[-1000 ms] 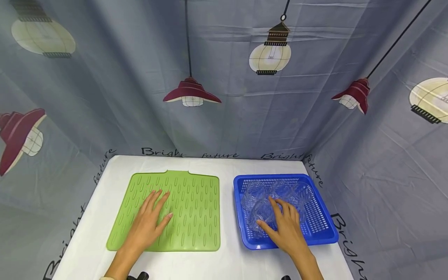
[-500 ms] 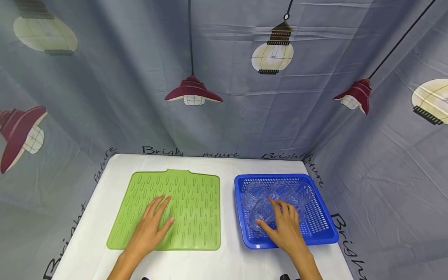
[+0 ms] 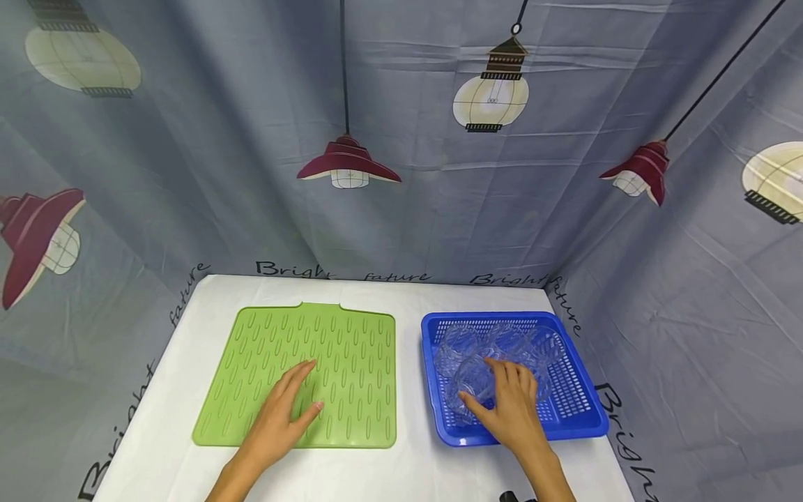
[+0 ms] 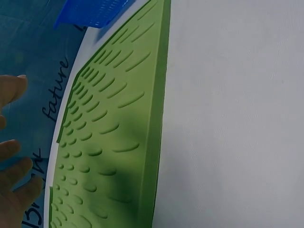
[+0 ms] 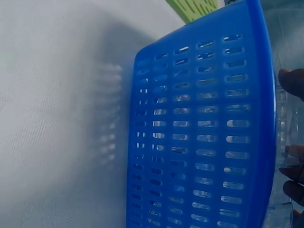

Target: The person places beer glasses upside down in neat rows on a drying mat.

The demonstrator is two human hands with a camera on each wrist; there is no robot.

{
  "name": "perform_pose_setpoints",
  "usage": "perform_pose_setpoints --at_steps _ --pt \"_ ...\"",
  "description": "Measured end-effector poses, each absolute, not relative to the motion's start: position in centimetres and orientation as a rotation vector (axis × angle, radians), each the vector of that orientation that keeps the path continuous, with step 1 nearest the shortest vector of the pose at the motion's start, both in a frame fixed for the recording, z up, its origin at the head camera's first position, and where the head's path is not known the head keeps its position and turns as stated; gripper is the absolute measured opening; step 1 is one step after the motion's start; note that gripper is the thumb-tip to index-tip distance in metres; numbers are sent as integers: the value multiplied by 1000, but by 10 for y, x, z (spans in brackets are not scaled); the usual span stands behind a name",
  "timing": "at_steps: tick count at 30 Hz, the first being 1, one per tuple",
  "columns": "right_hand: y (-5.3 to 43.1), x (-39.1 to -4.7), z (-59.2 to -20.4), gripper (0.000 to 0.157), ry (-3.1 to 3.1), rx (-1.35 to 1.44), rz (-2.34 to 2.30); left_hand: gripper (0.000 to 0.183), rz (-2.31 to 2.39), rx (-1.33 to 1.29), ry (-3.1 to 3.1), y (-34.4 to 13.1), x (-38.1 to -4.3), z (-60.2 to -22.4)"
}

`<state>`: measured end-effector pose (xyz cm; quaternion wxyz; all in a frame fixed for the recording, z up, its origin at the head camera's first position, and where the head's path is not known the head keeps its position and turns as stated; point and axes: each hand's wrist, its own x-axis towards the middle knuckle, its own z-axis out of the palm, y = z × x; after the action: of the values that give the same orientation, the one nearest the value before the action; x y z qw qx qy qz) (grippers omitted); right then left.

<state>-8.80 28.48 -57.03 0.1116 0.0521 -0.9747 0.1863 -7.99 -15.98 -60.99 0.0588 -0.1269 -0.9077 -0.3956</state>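
My right hand (image 3: 511, 408) is inside the blue basket (image 3: 586, 418), with its thumb and fingers around the rim of a clear drinking glass (image 3: 470, 380). In the right wrist view, the thumb (image 5: 290, 83) and fingertips (image 5: 295, 164) show beyond the basket wall, with clear glass between them. Several more clear glasses (image 3: 456, 340) stand behind, partly hidden by one another and the hand. Over the front part of the green ridged mat (image 3: 351, 376), my left hand (image 3: 279, 422) holds nothing, its fingers loosely extended and the thumb apart.
A white-covered table (image 3: 408, 467) bears the mat on the left and the basket on the right, with a strip of cloth between them. Grey curtains (image 3: 401, 230) printed with lamps close in the back and both sides.
My left hand has drifted right and toward the front edge over the mat. The right hand has stayed nearly still at the glass in the basket.
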Motion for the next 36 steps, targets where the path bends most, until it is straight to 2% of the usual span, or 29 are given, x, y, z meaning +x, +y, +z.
perform_pose_setpoints --at_steps 20,36 --pt "286 -85 -570 85 -2831 177 527 83 -1249 -372 -2709 -148 -76 -617" --pt "285 -84 -554 83 -2838 155 508 83 -1286 -334 -2697 -147 -78 -616"
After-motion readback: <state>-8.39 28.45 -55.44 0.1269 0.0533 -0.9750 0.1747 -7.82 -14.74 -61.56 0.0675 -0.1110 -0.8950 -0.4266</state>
